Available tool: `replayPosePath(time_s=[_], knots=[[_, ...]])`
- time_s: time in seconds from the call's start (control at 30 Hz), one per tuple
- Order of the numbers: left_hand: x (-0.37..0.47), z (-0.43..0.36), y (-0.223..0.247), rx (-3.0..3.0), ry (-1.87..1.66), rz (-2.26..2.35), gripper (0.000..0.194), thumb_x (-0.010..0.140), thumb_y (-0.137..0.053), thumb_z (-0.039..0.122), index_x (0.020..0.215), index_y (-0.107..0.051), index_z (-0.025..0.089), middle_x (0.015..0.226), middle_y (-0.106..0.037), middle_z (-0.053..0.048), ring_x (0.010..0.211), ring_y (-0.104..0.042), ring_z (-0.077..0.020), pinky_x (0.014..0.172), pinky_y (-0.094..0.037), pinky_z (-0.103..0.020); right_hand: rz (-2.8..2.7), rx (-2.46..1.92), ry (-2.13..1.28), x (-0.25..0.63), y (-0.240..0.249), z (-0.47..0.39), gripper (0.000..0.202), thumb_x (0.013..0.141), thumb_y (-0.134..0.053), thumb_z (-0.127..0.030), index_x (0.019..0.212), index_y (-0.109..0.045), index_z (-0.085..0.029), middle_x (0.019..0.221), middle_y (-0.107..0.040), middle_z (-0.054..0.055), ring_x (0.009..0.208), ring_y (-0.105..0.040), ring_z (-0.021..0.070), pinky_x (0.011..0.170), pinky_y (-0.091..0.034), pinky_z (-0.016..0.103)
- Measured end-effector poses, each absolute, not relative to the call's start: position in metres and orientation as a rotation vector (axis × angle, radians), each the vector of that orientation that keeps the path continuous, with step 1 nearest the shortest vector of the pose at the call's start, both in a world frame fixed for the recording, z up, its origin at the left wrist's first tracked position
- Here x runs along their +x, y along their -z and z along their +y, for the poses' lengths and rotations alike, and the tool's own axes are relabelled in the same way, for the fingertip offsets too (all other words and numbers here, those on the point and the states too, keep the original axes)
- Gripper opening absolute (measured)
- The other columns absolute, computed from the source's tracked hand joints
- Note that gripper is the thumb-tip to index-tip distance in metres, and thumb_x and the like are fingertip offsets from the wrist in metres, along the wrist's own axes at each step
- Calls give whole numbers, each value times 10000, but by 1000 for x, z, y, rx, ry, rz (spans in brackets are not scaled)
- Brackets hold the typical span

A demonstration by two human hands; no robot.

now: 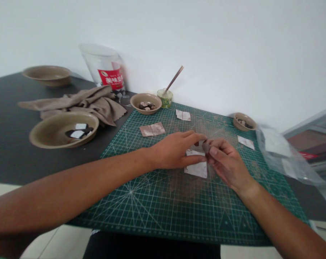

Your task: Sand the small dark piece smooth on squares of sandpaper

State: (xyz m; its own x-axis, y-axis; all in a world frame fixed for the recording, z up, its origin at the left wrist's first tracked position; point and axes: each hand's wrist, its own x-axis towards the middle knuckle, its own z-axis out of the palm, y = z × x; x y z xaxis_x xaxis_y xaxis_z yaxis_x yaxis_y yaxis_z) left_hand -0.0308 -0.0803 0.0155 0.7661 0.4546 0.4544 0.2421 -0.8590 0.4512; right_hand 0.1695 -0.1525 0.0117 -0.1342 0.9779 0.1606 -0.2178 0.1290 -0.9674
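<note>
A small dark, flat piece (206, 146) is pinched between the thumb and fingers of my right hand (227, 162), over the middle of the green cutting mat (157, 201). My left hand (179, 149) reaches in from the left, its thumb and fingers spread apart, fingertips close to the piece; whether they touch it is not clear. Below both hands lies a whitish sheet (196, 169), partly covered by the left thumb. Beyond the left wrist rests a brownish sheet (152, 129), with a paler one (183, 115) farther back.
Bowls of small pieces stand at the back (146, 104), right (244, 122) and left (62, 131). A cloth (89, 102), clear tub (103, 68), green cup (165, 99) holding sticks, another sheet (246, 142) and plastic bag (281, 154) surround the mat. An additional bowl (48, 75) sits back left.
</note>
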Motion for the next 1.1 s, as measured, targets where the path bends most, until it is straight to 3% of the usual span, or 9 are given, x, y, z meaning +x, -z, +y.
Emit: replayPosePath(time_s=[0.13, 0.3, 0.43, 0.77, 0.97, 1.1], knots=[[-26, -85, -17, 2582, -1052, 520, 304, 939, -613, 406, 1132, -602, 172, 1039, -688, -66, 936, -667, -177, 806, -520, -302, -1061, -834, -1447, 166, -11, -153, 126, 851, -759, -258, 815, -646, -217, 820, -570, -15, 672, -492, 91, 575, -415, 191], [-25, -87, -15, 2687, -1264, 463, 210, 932, -626, 364, 1020, -670, 179, 951, -690, -43, 865, -649, -159, 779, -499, -301, -977, -788, -1565, 164, -10, -155, 136, 844, -780, -283, 849, -659, -222, 754, -572, -32, 645, -540, 79, 586, -471, 170], [-27, -87, -14, 2701, -1331, 403, 254, 922, -633, 356, 1109, -682, 191, 1000, -677, -61, 897, -636, -164, 801, -500, -314, -973, -793, -1584, 163, -9, -156, 162, 874, -753, -360, 918, -673, -226, 769, -623, -25, 645, -591, 85, 602, -513, 180], [-19, -89, -9, 2564, -1305, 377, 254, 908, -583, 249, 1134, -651, 155, 1013, -654, -81, 938, -623, -181, 813, -523, -337, -978, -810, -1613, 170, -6, -147, 204, 798, -829, -299, 902, -671, -221, 810, -700, -28, 615, -631, 71, 575, -520, 164], [-13, -85, -2, 2544, -1244, 425, 332, 934, -595, 373, 1167, -635, 140, 1045, -639, -93, 964, -625, -198, 854, -546, -363, -1011, -846, -1566, 174, -3, -140, 233, 768, -843, -282, 884, -654, -212, 755, -666, -39, 579, -597, 67, 532, -493, 162], [-11, -82, 6, 2489, -1159, 424, 458, 981, -539, 349, 1390, -508, 145, 1285, -598, -129, 1186, -593, -198, 1006, -517, -351, -986, -836, -1554, 174, -2, -130, 275, 723, -864, -269, 882, -648, -208, 722, -629, -50, 558, -568, 62, 520, -483, 164]])
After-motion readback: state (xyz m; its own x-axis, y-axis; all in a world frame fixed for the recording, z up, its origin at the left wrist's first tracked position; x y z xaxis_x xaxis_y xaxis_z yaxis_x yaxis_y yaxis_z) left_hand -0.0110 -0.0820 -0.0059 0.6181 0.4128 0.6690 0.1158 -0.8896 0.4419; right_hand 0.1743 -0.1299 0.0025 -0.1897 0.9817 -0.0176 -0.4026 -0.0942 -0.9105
